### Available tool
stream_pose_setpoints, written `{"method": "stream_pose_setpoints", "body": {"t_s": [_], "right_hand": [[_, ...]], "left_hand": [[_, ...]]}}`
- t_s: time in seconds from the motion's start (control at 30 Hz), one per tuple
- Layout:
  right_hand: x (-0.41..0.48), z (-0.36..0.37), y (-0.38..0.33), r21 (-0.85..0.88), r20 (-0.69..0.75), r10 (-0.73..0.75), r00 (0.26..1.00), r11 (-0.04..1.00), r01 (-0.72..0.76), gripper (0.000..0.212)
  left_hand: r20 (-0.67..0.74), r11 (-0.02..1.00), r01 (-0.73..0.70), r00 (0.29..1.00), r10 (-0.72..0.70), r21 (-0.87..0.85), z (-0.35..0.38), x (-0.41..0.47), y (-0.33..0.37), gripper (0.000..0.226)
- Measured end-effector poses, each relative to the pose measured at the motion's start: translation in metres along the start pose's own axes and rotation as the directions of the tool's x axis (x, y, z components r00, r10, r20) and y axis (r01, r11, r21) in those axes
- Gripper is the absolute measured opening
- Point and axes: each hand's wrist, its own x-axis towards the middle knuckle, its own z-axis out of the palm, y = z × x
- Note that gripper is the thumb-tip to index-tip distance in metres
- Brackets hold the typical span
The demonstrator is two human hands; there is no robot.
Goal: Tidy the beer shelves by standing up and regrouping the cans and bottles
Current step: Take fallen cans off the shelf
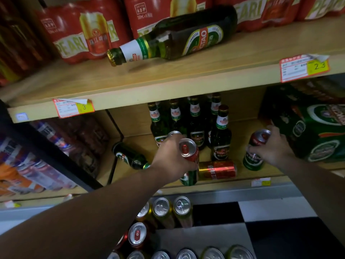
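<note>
Gripping a red can [188, 149] in the left hand [172, 156], the person closes the right hand [273, 146] around another can [259, 137] beside standing bottles [194, 120].

Light is dim and warm. It falls brightest on the pale wooden upper shelf [168, 75], whose front edge bows with wide-angle distortion. Below that shelf the recess sits in shadow and the standing bottles [194, 120] read dark. Glare glints on the can tops [171, 208] beneath. Left of the shelf, packages smear into blur; price tags [304, 67] are unreadable.
</note>
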Motion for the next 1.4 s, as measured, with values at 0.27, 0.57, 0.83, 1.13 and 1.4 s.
{"method": "stream_pose_setpoints", "body": {"t_s": [0.27,0.57,0.83,1.13,1.4], "right_hand": [[0.017,0.01,0.009,-0.06,-0.061,0.05,0.997,0.997,-0.054,0.09],[-0.007,0.011,0.015,-0.026,-0.115,-0.073,0.991,0.997,0.07,0.073],[-0.051,-0.026,-0.006,0.0,-0.006,-0.241,0.971,0.971,0.241,0.068],[-0.114,-0.046,-0.046,0.01,0.281,-0.387,0.878,0.916,0.4,0.067],[-0.161,-0.015,-0.059,0.022,0.47,-0.426,0.773,0.881,0.473,0.07]], "left_hand": [[0.038,1.0,0.016,0.999,-0.016,0.001,0.009,0.007,0.007,0.06],[0.055,1.0,-0.022,0.998,0.021,0.002,0.026,0.007,0.024,0.056],[0.054,0.999,-0.033,0.998,0.034,-0.014,0.02,-0.013,0.037,0.056],[0.055,1.0,0.006,0.998,-0.007,0.024,-0.02,-0.06,0.03,0.067],[0.13,0.993,0.072,0.988,-0.083,0.089,-0.038,-0.103,-0.008,0.069]]}}
